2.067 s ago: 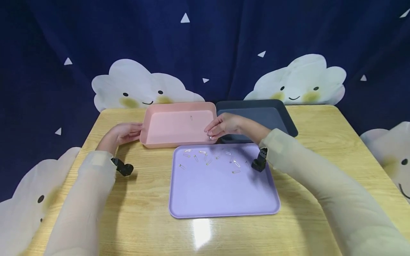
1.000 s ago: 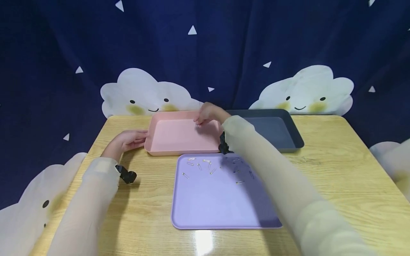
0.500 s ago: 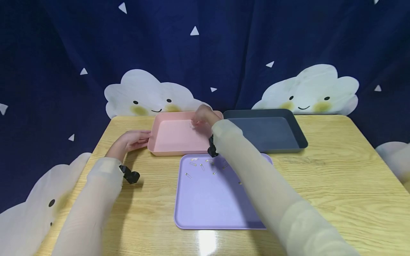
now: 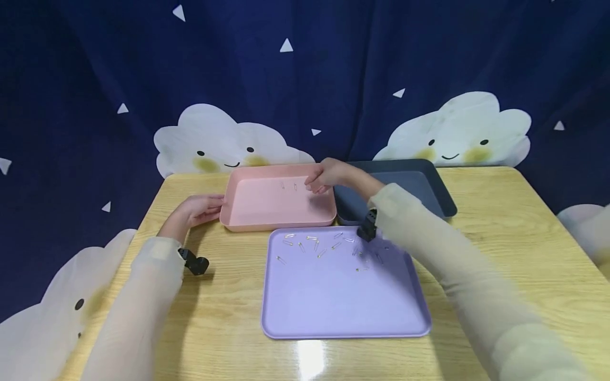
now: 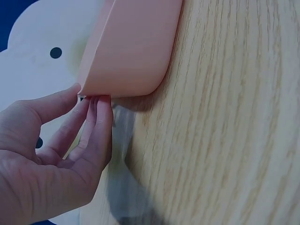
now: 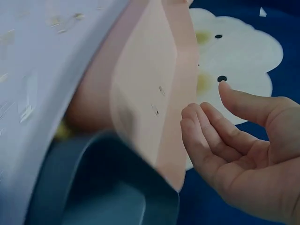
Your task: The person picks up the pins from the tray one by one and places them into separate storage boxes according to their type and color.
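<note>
My left hand (image 4: 202,209) touches the outer left wall of the pink tray (image 4: 259,206); in the left wrist view the fingertips (image 5: 104,101) meet that wall and the thumb tip lies at the rim. My right hand (image 4: 326,177) is over the pink tray's right end, fingers loosely bent with nothing between them. Two safety pins (image 4: 295,187) lie apart on the pink tray's floor, also visible in the right wrist view. Several more safety pins (image 4: 302,247) are scattered over the back part of the lavender tray (image 4: 343,301); the right forearm's shadow falls across some.
A dark blue-grey tray (image 4: 414,182) stands right of the pink one, partly covered by my right wrist. The lavender tray sits in front of both on a wooden table (image 4: 224,312). A navy curtain (image 4: 238,53) with cloud prints hangs behind.
My right hand carried a safety pin into the pink tray, let it go there beside the first, and has drawn back to the right. The left hand stays at the pink tray's wall.
</note>
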Motion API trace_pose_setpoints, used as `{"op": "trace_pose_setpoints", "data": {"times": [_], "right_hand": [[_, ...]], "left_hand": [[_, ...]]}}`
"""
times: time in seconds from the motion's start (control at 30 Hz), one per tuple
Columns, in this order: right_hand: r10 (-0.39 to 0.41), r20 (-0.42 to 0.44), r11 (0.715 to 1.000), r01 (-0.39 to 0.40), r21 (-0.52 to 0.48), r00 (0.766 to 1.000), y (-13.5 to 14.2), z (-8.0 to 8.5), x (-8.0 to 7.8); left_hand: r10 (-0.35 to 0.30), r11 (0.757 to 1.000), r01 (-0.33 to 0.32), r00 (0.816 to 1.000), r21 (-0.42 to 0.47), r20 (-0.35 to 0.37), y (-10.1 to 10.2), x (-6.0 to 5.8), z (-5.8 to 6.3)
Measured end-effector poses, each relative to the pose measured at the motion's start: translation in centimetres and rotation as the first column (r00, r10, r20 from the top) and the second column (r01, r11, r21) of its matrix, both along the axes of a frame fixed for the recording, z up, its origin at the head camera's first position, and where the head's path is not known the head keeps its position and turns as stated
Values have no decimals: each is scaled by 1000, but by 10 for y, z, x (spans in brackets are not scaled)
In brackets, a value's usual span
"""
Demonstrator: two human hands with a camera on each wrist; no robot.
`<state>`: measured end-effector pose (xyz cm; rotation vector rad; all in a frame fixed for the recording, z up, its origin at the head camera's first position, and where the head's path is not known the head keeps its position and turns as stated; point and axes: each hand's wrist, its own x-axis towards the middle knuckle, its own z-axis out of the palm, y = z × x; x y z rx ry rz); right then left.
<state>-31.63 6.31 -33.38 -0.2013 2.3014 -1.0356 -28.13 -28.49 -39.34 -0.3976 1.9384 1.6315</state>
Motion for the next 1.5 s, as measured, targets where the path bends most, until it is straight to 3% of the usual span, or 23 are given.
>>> {"op": "trace_pose_setpoints", "data": {"times": [0.2, 0.4, 0.67, 1.03, 1.2, 1.5], "right_hand": [[94, -125, 996, -93, 11, 988, 44, 6, 37], [134, -220, 991, -128, 40, 966, 66, -3, 67], [220, -392, 976, -204, 81, 893, 71, -15, 98], [315, -447, 948, -257, 186, 837, 82, -35, 125], [354, -460, 933, -277, 229, 814, 84, -46, 128], [373, -468, 923, -269, 274, 801, 79, -52, 128]], "left_hand": [[-16, 999, 15, 1000, -35, -12, 1, 0, 2], [-20, 1000, 20, 1000, -14, -1, 2, 1, 0], [-19, 999, 19, 1000, 33, 1, -2, 0, -5], [-18, 1000, 18, 999, 19, -27, 0, 4, -5], [-19, 999, 22, 999, 49, -41, -5, 5, -8], [25, 1000, -25, 1000, 18, 7, 2, 4, -1]]}}
